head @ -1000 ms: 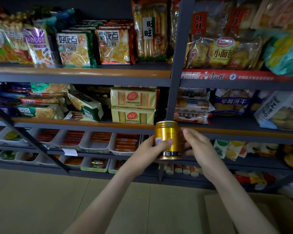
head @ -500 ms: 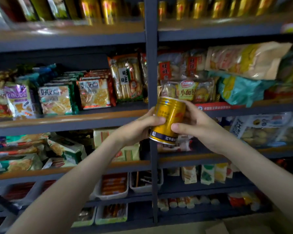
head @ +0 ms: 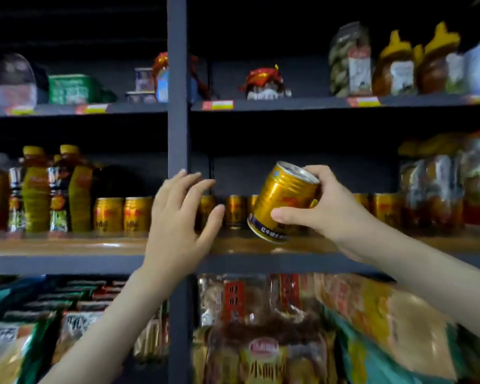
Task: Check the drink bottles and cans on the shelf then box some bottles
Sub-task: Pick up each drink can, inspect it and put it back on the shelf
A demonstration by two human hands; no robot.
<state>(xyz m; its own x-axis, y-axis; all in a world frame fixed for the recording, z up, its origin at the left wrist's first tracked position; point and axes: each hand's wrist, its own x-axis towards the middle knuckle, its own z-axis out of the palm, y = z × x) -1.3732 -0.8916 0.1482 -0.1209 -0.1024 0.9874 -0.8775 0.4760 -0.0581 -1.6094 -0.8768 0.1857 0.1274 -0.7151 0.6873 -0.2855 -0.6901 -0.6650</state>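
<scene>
Right hand (head: 330, 209) grip clamped on tilted gold can (head: 281, 202) — left hand (head: 178, 217) spread, empty, before shelf (head: 67, 246).

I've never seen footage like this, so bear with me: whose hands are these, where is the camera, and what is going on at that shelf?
No machine here: a person wears a camera on the head, looking at their own hands. The right hand holds a tilted gold metal drink can in front of the wooden shelf board. The left hand is open and empty, fingers spread near the grey upright post. A row of matching gold cans and yellow-capped bottles stand on that board.
</scene>
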